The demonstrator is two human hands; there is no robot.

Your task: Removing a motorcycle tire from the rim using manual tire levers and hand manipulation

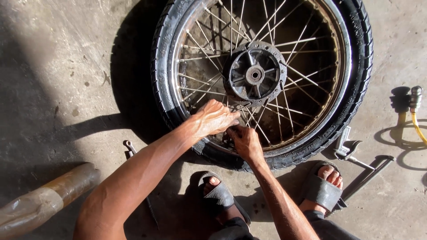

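Head view looks straight down on a spoked motorcycle wheel lying flat on the concrete floor, its black tyre running off the top edge of the frame. The dark hub sits at the centre, with thin spokes fanning out to the metal rim.

Both hands meet at the near edge of the wheel, just inside the rim and below the hub. The left hand lies knuckles-up across the spokes, its fingers curled narrow and pressed against the fingers of the right hand. The right hand is also curled tight, fingertips pinched among the spokes; whatever small part either hand grips is hidden, and I cannot tell what it is.

The person's feet, in grey sandals, stand close below the wheel: the left sandal in shadow just under the tyre, the right sandal touching the tyre's lower right edge.

Left of the wheel the floor is open and sunlit, crossed by the shadow of the arm. A wrench lies near the left forearm, and a wrapped tube sits at the lower left corner. To the right the room is tighter: a metal tool lies just beside the tyre, a long dark bar next to the right sandal, and a yellow hose with a metal nozzle near the right edge.
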